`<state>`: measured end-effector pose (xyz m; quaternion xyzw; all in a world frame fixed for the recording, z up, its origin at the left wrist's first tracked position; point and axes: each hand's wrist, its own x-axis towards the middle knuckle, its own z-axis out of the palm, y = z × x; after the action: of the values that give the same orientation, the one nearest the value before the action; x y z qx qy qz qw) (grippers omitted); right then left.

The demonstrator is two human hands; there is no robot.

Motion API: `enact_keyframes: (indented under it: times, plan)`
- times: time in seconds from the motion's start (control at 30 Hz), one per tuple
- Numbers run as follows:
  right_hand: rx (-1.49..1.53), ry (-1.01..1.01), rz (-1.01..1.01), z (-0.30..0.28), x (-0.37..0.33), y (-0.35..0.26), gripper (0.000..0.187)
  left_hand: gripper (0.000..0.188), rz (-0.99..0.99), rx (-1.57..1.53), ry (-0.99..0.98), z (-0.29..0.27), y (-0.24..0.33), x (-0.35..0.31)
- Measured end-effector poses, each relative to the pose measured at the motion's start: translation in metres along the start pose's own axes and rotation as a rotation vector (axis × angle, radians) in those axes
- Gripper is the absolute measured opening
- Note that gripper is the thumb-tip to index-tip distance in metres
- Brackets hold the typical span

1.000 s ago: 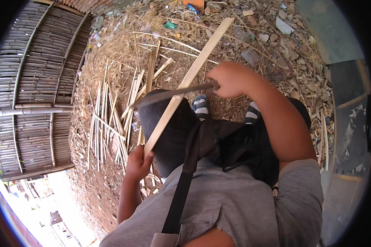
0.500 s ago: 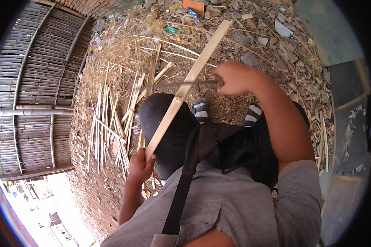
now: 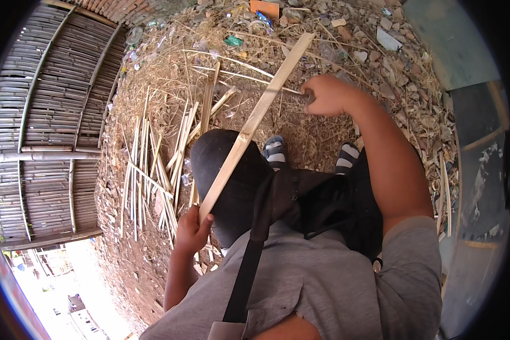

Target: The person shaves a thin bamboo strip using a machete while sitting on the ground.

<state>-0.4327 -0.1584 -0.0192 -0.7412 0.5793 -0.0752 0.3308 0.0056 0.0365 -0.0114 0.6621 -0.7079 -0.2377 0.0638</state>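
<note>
In my left hand (image 3: 194, 231), fingers and thumb grip the lower end of a split bamboo strip (image 3: 246, 133). The strip slants up and away to the right, past my dark-trousered left knee. My right hand (image 3: 330, 95) is closed around the handle of a long thin-bladed knife (image 3: 309, 96), beside the strip's upper half. Motion smears the blade, and a dark blur lies over the strip near the hand; I cannot tell whether blade and strip touch.
Many split bamboo strips (image 3: 144, 170) lie scattered on the ground at left. A bamboo-slat wall (image 3: 56, 96) stands beyond them. Rubble and litter (image 3: 374, 62) cover the far ground. Dark panels (image 3: 479, 164) line the right. My sandalled feet (image 3: 275, 153) are ahead.
My right hand has moved slightly away from me, carrying the knife toward the strip's far end. The strip's far tip has shifted a little; my left hand keeps its place.
</note>
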Motion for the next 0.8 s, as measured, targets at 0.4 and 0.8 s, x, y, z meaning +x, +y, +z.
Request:
enact_keyframes:
  times: [0.4,0.8]
  plan:
    - [-0.043,-0.047,-0.136,0.016,-0.006,-0.016,0.038,0.041,0.028,0.011,0.034,0.003,0.002,-0.001]
    - [-0.029,-0.089,-0.151,0.019,-0.008,-0.040,0.043,0.041,0.011,0.018,0.051,0.005,0.004,-0.004]
